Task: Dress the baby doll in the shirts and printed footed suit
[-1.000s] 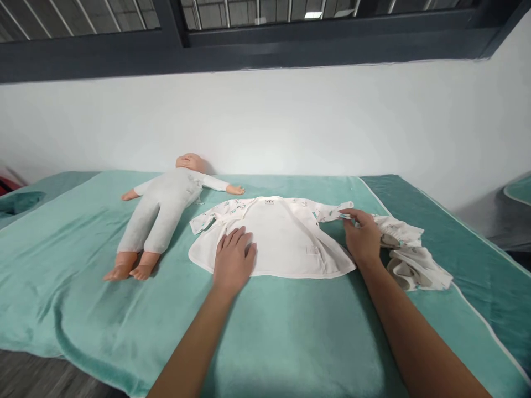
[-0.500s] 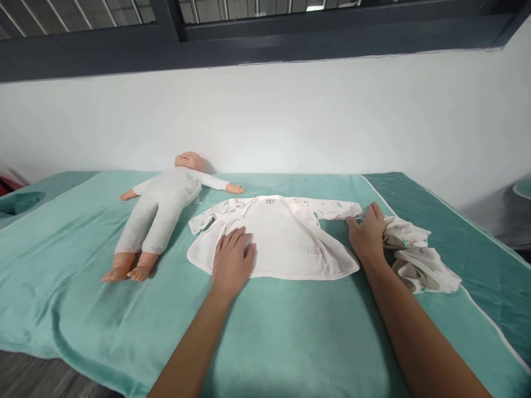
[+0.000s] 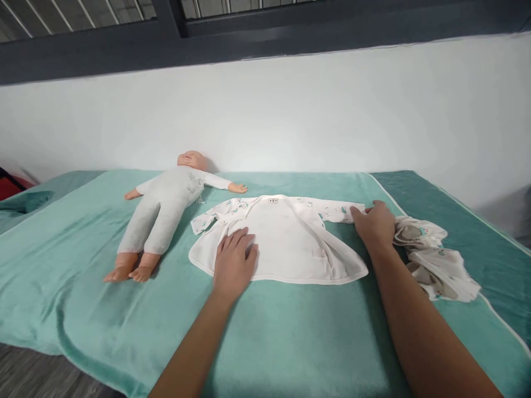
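Note:
A white baby shirt (image 3: 286, 237) with small printed figures on its sleeves lies spread out, neck edge toward the wall. My left hand (image 3: 235, 257) rests flat on the left part of its body, fingers stretched out. At the end of the right sleeve, my right hand (image 3: 375, 224) has its thumb and bent fingers closed on the cuff; its fingertips are partly hidden. Just beyond that hand lies a crumpled heap of printed white baby clothing (image 3: 446, 271). To the left, a baby doll (image 3: 166, 193) with a white cloth body lies on its back, arms spread.
A light green plush blanket (image 3: 290, 342) covers the surface, with a darker green cover (image 3: 481, 243) at the right. Behind it rises a white wall (image 3: 265, 116) below a dark window frame (image 3: 249, 41). Grey floor (image 3: 37, 373) shows at the lower left.
My right hand has shifted slightly right along the sleeve end, and the sleeve looks straighter. The left hand stays on the shirt. The view has turned a little.

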`<state>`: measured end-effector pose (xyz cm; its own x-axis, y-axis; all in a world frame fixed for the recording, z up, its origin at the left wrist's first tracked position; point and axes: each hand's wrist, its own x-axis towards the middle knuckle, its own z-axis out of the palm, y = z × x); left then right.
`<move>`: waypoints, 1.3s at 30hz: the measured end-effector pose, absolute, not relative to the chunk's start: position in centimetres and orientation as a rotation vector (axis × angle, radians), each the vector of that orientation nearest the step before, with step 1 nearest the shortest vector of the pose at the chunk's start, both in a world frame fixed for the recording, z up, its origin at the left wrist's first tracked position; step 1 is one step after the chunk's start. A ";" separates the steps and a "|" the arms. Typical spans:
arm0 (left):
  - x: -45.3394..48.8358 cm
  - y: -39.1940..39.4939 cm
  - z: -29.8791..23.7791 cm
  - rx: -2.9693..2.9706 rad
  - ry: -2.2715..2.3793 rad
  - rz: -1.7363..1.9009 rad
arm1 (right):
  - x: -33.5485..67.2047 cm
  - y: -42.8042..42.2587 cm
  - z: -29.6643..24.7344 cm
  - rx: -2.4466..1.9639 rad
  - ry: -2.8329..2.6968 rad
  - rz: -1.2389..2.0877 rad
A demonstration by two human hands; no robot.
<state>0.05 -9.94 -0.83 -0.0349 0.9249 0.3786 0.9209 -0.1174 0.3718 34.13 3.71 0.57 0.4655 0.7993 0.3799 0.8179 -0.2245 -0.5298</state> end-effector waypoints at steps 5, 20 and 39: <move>0.0 -10.0 -0.9 2.166 2.078 0.881 | 34.6 4.0 0.8 -2.044 -1.358 0.082; -0.2 -10.4 -0.3 1.929 1.939 1.375 | 28.1 -1.1 4.0 -1.428 -1.572 0.011; -10.3 -6.5 -1.2 1.756 2.338 0.988 | 5.6 2.9 1.2 -1.384 -1.734 0.918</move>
<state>-10.26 -6.50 -1.21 -0.3516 0.8789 0.3223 0.8436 0.1481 0.5162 5.60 2.90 1.16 -0.1610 0.9815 0.1037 0.4658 0.1682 -0.8688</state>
